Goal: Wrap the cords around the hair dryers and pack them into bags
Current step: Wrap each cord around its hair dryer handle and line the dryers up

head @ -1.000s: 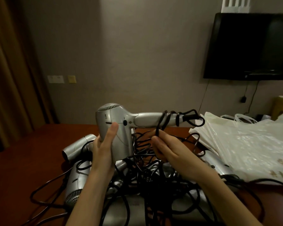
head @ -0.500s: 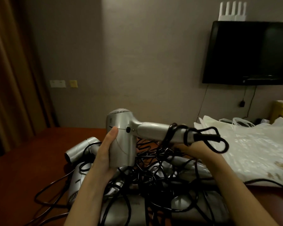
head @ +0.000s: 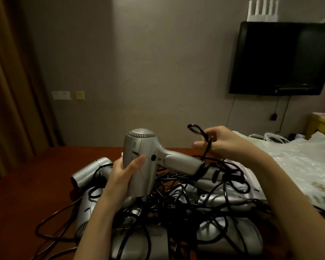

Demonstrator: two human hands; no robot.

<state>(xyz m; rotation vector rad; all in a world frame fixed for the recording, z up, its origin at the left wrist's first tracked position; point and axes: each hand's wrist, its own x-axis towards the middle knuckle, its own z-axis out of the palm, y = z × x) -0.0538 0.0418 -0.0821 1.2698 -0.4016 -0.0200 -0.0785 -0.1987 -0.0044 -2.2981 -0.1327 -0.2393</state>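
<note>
My left hand (head: 125, 173) grips the barrel of a silver hair dryer (head: 144, 156), held above the table with its handle pointing right and slightly down. Its black cord (head: 207, 145) is looped a few times around the handle's far end. My right hand (head: 219, 142) is raised above the handle and pinches a loop of that cord. Beneath lies a heap of several more silver hair dryers (head: 90, 170) in tangled black cords. Translucent white plastic bags (head: 296, 166) lie on the right.
The brown wooden table (head: 26, 194) carries everything. A dark TV (head: 281, 59) hangs on the wall at right, with a yellow piece of furniture (head: 321, 124) below it. Brown curtains (head: 9, 81) hang at the left.
My right hand has risen from under the handle's end to above it, carrying a loop of cord up. The dryer's handle has tipped slightly downward. The view shifted a little.
</note>
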